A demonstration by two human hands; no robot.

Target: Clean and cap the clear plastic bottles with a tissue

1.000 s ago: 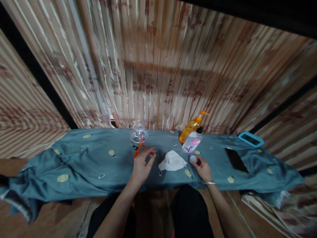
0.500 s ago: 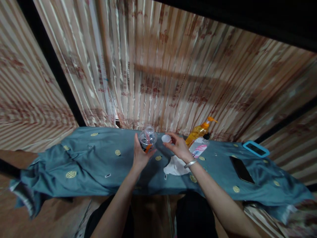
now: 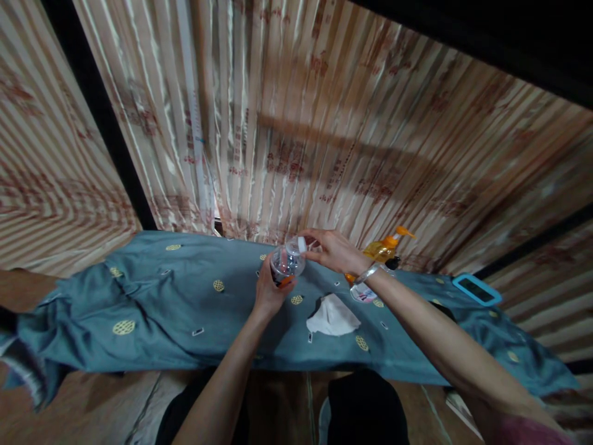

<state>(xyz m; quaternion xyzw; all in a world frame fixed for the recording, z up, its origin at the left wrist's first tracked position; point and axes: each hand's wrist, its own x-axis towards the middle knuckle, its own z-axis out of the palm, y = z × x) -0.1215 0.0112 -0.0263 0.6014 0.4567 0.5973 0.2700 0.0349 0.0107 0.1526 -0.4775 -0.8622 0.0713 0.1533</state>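
My left hand (image 3: 270, 290) is wrapped round a clear plastic bottle (image 3: 287, 264) with an orange patch low on its side, held over the cloth-covered table. Between the fingertips of my right hand (image 3: 331, 250) is a white cap (image 3: 302, 245), at the bottle's mouth; whether it sits on the rim I cannot tell. A crumpled white tissue (image 3: 334, 316) lies on the cloth below my right hand. Behind my right wrist stand an orange pump bottle (image 3: 380, 250) and a clear bottle with a pink label (image 3: 364, 293), both partly hidden.
A green-blue cloth (image 3: 171, 303) with pineapple prints covers the table. On its right lie a blue-framed device (image 3: 477, 290) and a dark phone (image 3: 443, 310), mostly hidden by my right forearm. A striped curtain (image 3: 287, 123) hangs behind, with dark poles at both sides.
My right hand has brought the white cap left and up to the bottle's mouth. My left hand and the bottle have shifted slightly right. My right forearm now covers most of the phone.
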